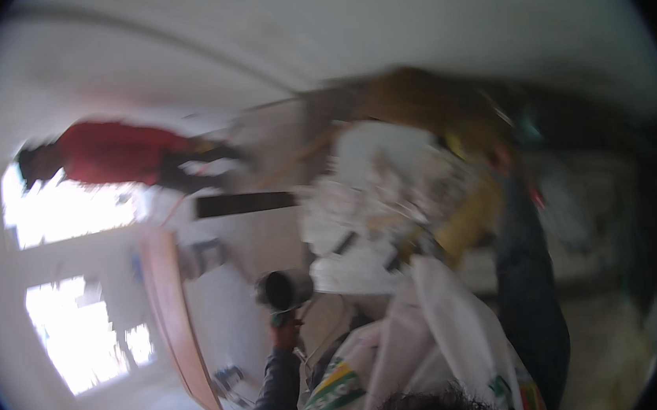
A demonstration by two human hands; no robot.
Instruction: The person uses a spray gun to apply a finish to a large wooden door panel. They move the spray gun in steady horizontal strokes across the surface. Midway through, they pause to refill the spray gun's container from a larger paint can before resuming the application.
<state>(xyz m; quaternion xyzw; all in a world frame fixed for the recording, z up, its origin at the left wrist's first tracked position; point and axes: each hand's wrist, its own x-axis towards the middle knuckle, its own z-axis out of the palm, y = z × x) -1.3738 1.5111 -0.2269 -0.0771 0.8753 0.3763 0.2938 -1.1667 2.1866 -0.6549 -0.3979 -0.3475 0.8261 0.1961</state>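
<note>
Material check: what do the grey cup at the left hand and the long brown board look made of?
Grey cup in the left hand: probably metal, smooth, by its dull sheen, though plastic is possible.
Long brown board: likely wood or veneer, by its tan colour and flat shape; blur hides grain and finish.

from the middle of the view, a heap [379, 192] spreads toward 3 o'clock, with the right hand [503, 159] at its far edge. toward 7 is the left hand [286, 333], a cup [295, 287] in it. a cloth [458, 303] lies between the forearms toward 5. a strip [237, 204] sits at 9, a person [114, 150] toward 10, a board [171, 307] at 8, a window [72, 332] beyond the board.
</note>
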